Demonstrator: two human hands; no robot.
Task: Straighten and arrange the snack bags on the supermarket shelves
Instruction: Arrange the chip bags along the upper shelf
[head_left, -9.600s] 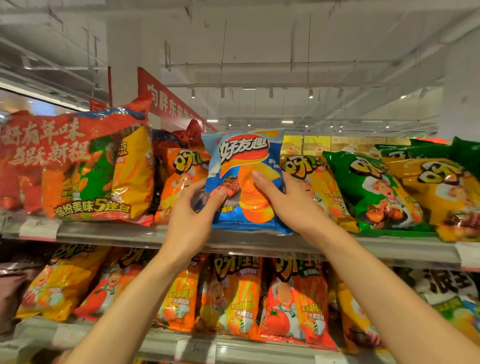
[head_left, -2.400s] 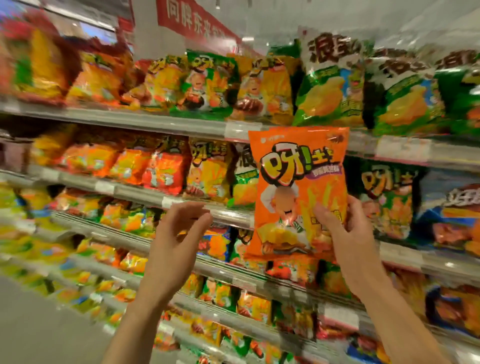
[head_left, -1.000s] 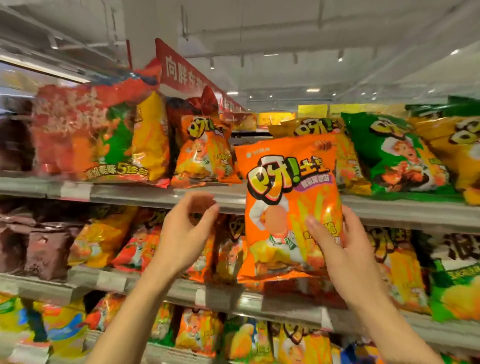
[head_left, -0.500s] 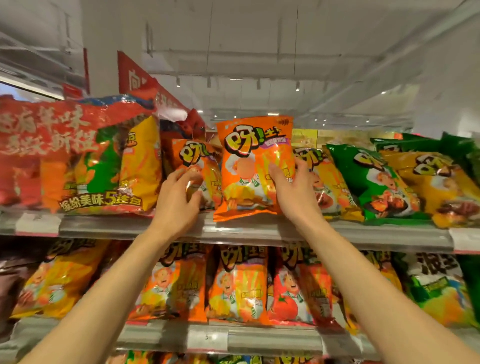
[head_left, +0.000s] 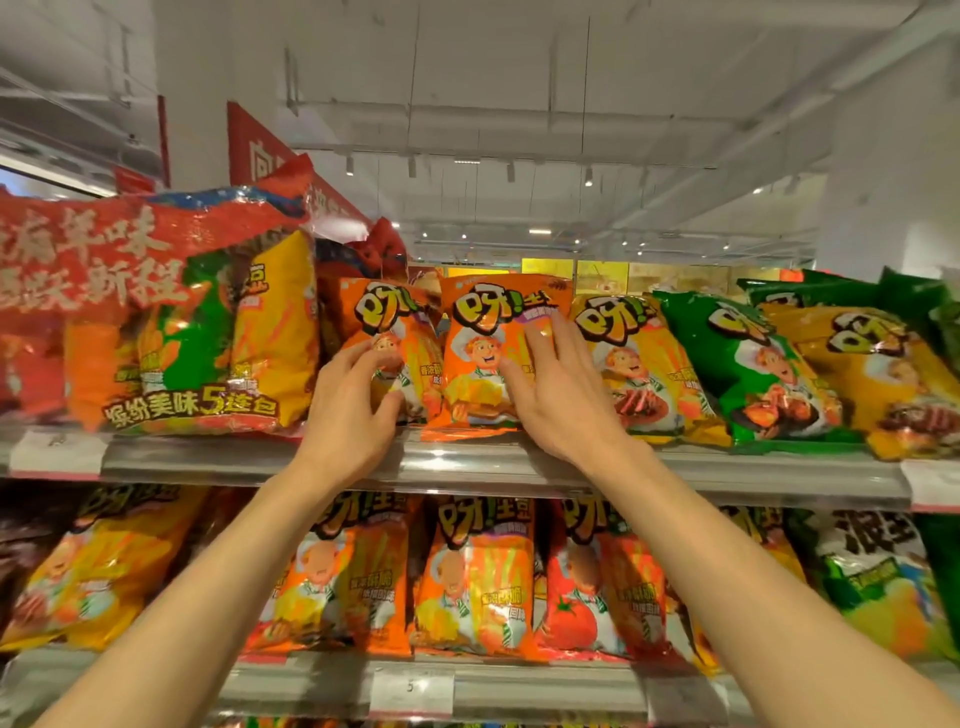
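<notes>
An orange snack bag (head_left: 480, 353) with a cartoon chef stands upright on the top shelf (head_left: 467, 460), between a like orange bag (head_left: 387, 322) on its left and a yellow bag (head_left: 631, 358) on its right. My right hand (head_left: 558, 395) lies flat on the front of the middle orange bag, fingers straight and spread. My left hand (head_left: 350, 405) has its fingers curved around the lower front of the left orange bag, thumb below it.
A big red multipack (head_left: 156, 317) fills the shelf's left end. Green (head_left: 748, 364) and yellow (head_left: 883, 374) bags lean at the right. The shelf below (head_left: 311, 680) holds a row of several orange and yellow bags, with price tags (head_left: 410, 691) on the rails.
The orange bag has gone from held above the shelf edge to standing back on the shelf. My right hand shifted from gripping its side to lying flat on its front.
</notes>
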